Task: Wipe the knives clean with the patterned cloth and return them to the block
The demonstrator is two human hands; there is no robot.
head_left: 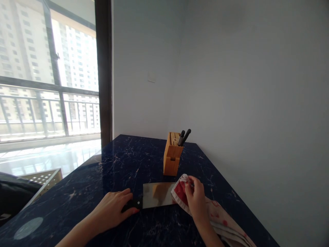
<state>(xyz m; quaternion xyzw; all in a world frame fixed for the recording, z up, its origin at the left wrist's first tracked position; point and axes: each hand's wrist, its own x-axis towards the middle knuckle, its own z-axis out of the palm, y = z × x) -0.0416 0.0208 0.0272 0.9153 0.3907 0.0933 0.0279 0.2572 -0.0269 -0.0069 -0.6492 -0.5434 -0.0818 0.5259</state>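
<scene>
Low at centre, the left hand (110,210) curls its fingers (125,196) around a cleaver's black handle (131,205), while the right hand (196,202) pinches a red-printed cloth (181,193) against the blade (158,195).

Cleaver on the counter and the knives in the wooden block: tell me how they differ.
The cleaver lies flat on the dark marble counter, while the knives stand tilted in the wooden block. The cleaver's wide steel blade shows; the knives' blades are hidden. Both have black handles.
</scene>
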